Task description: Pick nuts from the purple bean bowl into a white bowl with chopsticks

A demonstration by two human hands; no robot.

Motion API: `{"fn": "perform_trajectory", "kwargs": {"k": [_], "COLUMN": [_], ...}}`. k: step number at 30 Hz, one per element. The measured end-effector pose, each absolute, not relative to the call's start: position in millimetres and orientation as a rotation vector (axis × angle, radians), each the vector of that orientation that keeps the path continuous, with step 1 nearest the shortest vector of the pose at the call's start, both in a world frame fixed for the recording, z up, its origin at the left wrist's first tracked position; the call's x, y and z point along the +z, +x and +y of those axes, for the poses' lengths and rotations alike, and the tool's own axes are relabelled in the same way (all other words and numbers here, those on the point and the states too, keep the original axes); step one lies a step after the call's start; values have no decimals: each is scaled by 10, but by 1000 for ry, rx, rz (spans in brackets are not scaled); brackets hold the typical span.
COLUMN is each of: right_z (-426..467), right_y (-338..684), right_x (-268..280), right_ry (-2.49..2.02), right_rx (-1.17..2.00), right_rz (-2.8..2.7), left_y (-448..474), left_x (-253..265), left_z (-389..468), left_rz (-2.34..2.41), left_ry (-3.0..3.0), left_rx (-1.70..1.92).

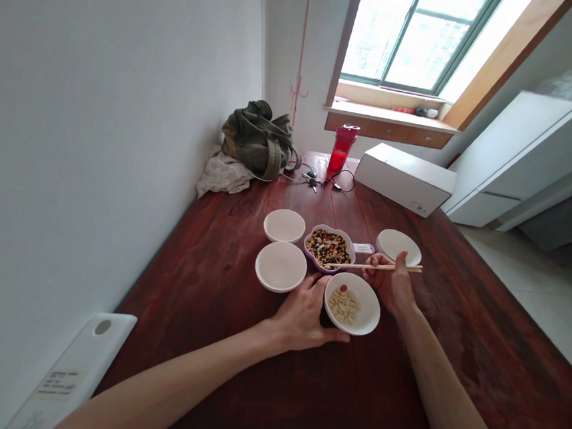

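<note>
My left hand (306,315) is wrapped round the side of a white bowl (367,307), which is tilted a little. Pale, elongated pieces and one reddish piece lie in it. My right hand (394,282) grips a pair of wooden chopsticks (386,268). Their tips reach over the near edge of a purple-rimmed, scalloped dish (307,251) holding mixed beans and grains (328,245). Whether the tips pinch a piece is too small to tell. Two white bowls, a nearer one (281,266) and a farther one (283,226), stand left of the dish. Another white bowl (399,244) sits behind my right hand.
On the dark red wooden table (199,287) stand a red shaker bottle (342,149) and a white box (404,178) at the back. Keys and a cable (314,177) lie before them. A green bag (260,139) rests against the wall. A white device (77,370) is at the near left.
</note>
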State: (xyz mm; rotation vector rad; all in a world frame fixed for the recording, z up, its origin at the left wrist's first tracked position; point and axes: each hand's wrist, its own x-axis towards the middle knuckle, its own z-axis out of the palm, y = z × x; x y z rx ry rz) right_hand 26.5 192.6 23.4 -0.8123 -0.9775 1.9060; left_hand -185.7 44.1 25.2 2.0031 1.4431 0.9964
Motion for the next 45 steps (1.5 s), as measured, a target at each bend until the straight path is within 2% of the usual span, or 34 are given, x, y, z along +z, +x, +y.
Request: {"fn": "perform_trajectory", "kwargs": {"k": [9, 31, 38, 45], "right_z": [1930, 1936, 1928, 1911], "right_y": [193, 244, 226, 292], "right_x": [323, 295, 210, 215], "right_ry": [-845, -843, -859, -983], "right_rx": [1930, 1749, 1466, 1203], "right_rz": [-1027, -1053, -1067, -1326], "left_y": [-1848, -1848, -1843, -1847], "left_x": [238, 284, 252, 201], "left_z": [435, 429, 438, 443], "left_rz": [1459, 1461, 1473, 1453], "left_ry": [1986, 2005, 1987, 1974], "left_rx": [1009, 970, 990, 1025]}}
